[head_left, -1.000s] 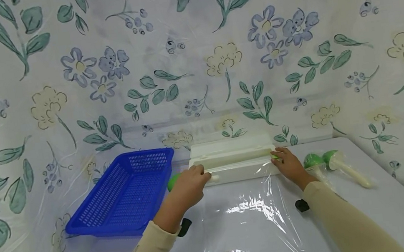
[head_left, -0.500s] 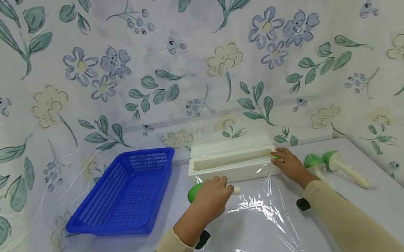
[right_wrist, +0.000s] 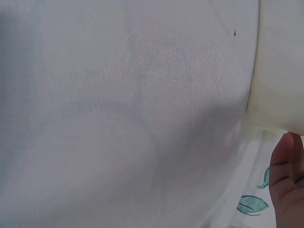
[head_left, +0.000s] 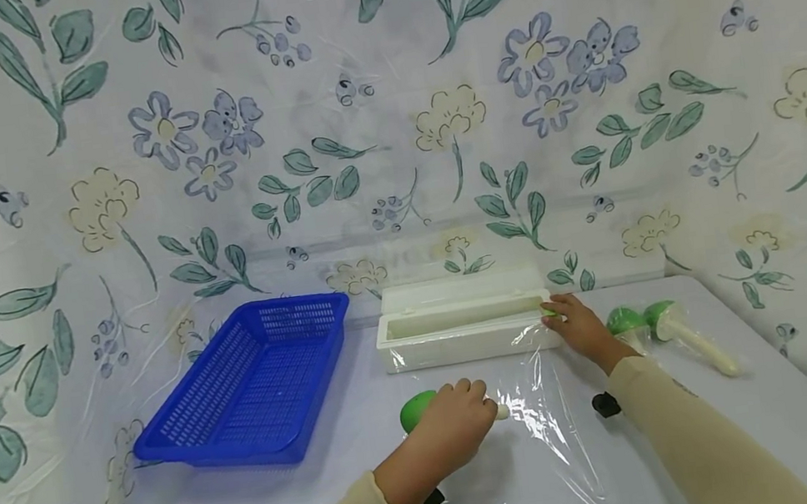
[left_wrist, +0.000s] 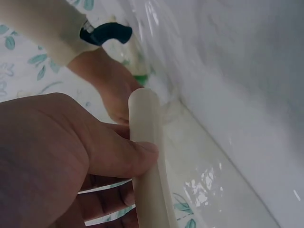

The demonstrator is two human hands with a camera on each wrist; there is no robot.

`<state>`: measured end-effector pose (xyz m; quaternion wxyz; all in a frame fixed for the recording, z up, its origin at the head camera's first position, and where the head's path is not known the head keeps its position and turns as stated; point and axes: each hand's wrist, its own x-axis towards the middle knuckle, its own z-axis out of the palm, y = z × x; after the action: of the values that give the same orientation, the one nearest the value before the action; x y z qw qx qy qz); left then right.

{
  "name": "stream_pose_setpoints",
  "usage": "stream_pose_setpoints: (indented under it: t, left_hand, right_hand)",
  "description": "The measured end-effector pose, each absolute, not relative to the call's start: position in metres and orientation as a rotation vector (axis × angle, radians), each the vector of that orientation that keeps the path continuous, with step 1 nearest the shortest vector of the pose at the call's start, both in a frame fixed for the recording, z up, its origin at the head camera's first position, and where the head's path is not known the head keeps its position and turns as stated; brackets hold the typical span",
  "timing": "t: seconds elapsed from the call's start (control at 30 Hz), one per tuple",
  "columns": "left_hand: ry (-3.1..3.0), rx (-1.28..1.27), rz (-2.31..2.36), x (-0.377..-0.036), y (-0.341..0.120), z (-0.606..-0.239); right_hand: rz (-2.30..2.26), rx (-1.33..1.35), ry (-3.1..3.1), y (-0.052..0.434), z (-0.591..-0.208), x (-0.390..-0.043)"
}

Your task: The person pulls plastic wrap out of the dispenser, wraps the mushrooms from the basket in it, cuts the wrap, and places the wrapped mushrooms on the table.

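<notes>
Blue basket [head_left: 249,384] sits at the table's [head_left: 795,422] left. Left hand [head_left: 455,422] grips a green-headed mallet [head_left: 417,408] by its cream handle, at the edge of the cling film [head_left: 541,445]. Right hand [head_left: 581,331] rests on the white box [head_left: 458,329]; its finger position cannot be determined.

Three green-capped toy mushrooms [head_left: 417,408] – one blue basket [head_left: 253,384] – one white box [head_left: 460,344].

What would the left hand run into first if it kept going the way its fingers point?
Probably the clear film. The left hand grips a green-headed toy by its cream stem, fingers pointing right and slightly away; the film's edge lies just ahead. The white box sits farther back, off that line. Depth is uncertain.
</notes>
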<state>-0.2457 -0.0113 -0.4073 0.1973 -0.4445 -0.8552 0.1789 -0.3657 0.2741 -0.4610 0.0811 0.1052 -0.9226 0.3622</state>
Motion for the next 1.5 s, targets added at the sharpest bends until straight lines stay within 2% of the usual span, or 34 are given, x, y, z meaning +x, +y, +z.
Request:
stream_pose_setpoints:
  t: [0.6,1.5]
  left_hand:
    - [-2.389,-1.295,0.534,-0.216,0.007,-0.433]
    - [-2.484,-1.347,0.478,-0.215,0.012,-0.431]
  right_hand:
    - [1.074,0.294,-2.769,0.273,-0.461,-0.366]
    - [1.071,0.333,-2.747,0.276,-0.464,-0.369]
